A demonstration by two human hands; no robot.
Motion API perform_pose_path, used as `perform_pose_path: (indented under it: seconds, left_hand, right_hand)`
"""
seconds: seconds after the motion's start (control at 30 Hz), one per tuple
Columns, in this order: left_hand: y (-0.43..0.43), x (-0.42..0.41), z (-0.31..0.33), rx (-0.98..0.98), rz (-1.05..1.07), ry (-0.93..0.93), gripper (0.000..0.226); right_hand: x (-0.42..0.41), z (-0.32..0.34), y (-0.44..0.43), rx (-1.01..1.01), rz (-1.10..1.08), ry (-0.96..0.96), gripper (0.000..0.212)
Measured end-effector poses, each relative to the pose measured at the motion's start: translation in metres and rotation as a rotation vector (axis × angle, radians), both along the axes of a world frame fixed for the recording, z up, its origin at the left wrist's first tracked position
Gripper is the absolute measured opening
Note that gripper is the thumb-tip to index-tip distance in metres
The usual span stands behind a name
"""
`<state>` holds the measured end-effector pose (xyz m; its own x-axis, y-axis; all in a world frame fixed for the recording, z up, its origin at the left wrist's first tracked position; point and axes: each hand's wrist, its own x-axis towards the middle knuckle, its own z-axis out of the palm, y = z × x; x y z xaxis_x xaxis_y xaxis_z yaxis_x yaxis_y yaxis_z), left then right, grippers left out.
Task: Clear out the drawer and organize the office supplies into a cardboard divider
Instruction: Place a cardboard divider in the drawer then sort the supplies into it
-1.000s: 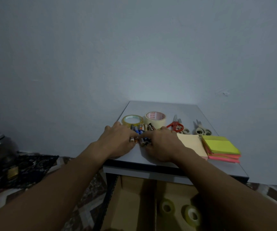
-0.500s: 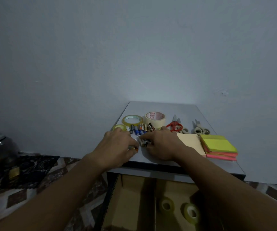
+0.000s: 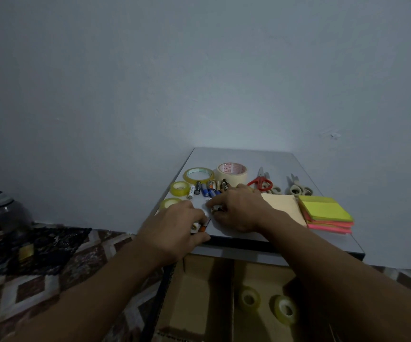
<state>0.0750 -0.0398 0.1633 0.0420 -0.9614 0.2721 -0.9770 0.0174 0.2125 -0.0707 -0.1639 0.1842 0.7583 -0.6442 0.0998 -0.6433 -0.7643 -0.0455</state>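
**A:** What fills most of the view?

**B:** A grey bench [image 3: 248,156] set against a pale wall. Below its near edge sits the cardboard divider [image 3: 199,292], open at the top. Two small tape rolls [image 3: 248,298] lie in the compartment right of its partition.

**A:** And the hands?

**B:** Both are at the bench's near edge. The left hand [image 3: 177,230] is at the near left corner, its grip curled round a few batteries [image 3: 199,227]. An orange-and-black one pokes out between the fingers. The right hand [image 3: 239,211] is just beside it, its grip pinching one or two more at the fingertips. I cannot tell the exact count.

**A:** What else is on the bench?

**B:** A stack of sticky notes [image 3: 325,213], yellow over pink, lies at the right, touching a beige pad [image 3: 283,206] that the right wrist partly covers. Behind the hands are a masking tape roll [image 3: 232,172] and a wide clear tape roll [image 3: 198,174]. Two narrow yellow-tinted rolls [image 3: 179,188] lie by the left edge. Red scissors [image 3: 261,182] and grey scissors [image 3: 297,188] lie side by side behind the pad and notes.

**A:** The smallest things?

**B:** A row of batteries [image 3: 206,188] lies in front of the two big rolls, near the right hand's knuckles.
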Motion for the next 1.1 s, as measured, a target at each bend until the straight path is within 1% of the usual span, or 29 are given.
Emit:
perform_pose_path:
  seconds: [0.1, 0.2, 0.3, 0.37, 0.43, 0.53, 0.57, 0.73, 0.8, 0.9, 1.0, 1.1]
  left_hand:
    - [0.0, -0.005, -0.002, -0.049, 0.052, 0.028, 0.03]
    - [0.002, -0.009, -0.003, -0.077, 0.069, 0.02, 0.027]
    - [0.004, -0.01, -0.005, -0.117, 0.085, 0.029, 0.02]
    - [0.006, -0.008, -0.007, -0.139, 0.099, 0.013, 0.02]
    - [0.009, -0.007, -0.009, -0.15, 0.114, -0.005, 0.021]
    - [0.013, -0.005, -0.009, -0.162, 0.134, -0.022, 0.023]
    - [0.014, -0.004, -0.01, -0.162, 0.14, -0.023, 0.023]
    - [0.017, 0.001, -0.014, -0.189, 0.144, -0.02, 0.021]
    - [0.017, 0.002, -0.013, -0.192, 0.158, 0.005, 0.02]
    - [0.019, 0.003, -0.013, -0.204, 0.158, 0.029, 0.019]
    - [0.02, 0.003, -0.012, -0.206, 0.14, 0.045, 0.019]
    - [0.02, 0.005, -0.013, -0.193, 0.144, 0.042, 0.02]
  right_hand:
    - [0.0, 0.0, -0.003, 0.018, 0.012, -0.02, 0.036]
    - [-0.001, 0.001, -0.003, 0.02, 0.029, -0.027, 0.033]
    - [0.0, 0.002, -0.001, 0.039, 0.049, -0.04, 0.029]
    - [0.001, 0.003, 0.0, 0.051, 0.051, -0.046, 0.029]
    - [0.001, 0.003, 0.001, 0.077, 0.056, -0.058, 0.032]
    - [-0.001, 0.005, 0.002, 0.132, 0.023, -0.113, 0.047]
    - [-0.002, 0.006, 0.002, 0.13, 0.004, -0.125, 0.049]
    - [-0.005, -0.001, 0.0, 0.039, -0.03, -0.123, 0.033]
    - [-0.004, -0.004, 0.001, 0.013, -0.011, -0.133, 0.036]
    - [0.001, -0.006, 0.002, -0.053, 0.063, -0.059, 0.046]
    - [0.006, -0.008, -0.001, -0.095, 0.085, 0.013, 0.042]
    - [0.009, -0.006, -0.001, -0.144, 0.094, 0.07, 0.042]
